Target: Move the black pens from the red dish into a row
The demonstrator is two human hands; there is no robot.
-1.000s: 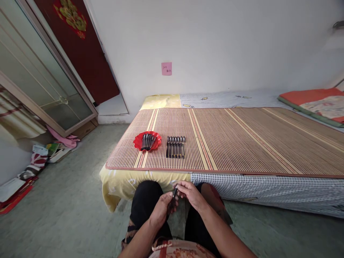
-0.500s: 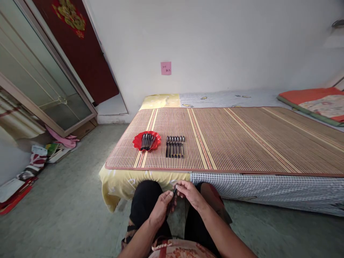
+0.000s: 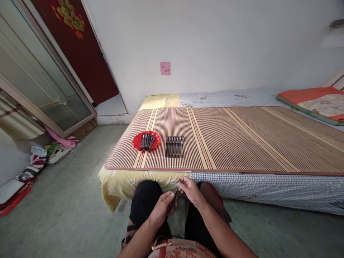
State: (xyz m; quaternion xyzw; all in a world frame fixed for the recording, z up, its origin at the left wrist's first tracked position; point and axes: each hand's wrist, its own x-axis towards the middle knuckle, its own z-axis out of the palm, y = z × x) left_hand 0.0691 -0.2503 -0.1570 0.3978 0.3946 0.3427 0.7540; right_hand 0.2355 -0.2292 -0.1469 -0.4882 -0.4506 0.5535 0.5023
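Just in front of the bed's edge, above my lap, my left hand (image 3: pixel 162 206) is closed round a slim dark pen (image 3: pixel 176 193). It points up and to the right. At its light-coloured upper end, my right hand (image 3: pixel 188 188) pinches with thumb and forefinger. Whether it grips the tip or a loose part is too small to tell. Ahead on the striped mat, a red scalloped dish (image 3: pixel 136 144) holds several dark pens (image 3: pixel 146 141). Right of the dish lie pen parts (image 3: pixel 174 147) in two neat rows, short pieces above and longer dark pieces below.
The striped mat (image 3: pixel 242 139) covers a bed with yellow and checked cloth (image 3: pixel 258 186) at its front. Folded orange bedding (image 3: pixel 309 96) lies at the far right. A pink note (image 3: pixel 165 68) is on the wall. Books and cloths (image 3: pixel 55 150) lie on the floor at left.
My right hand has shifted slightly up and away from my left hand. More of the pen's thin upper end now shows between them. Dish and rows are unchanged.
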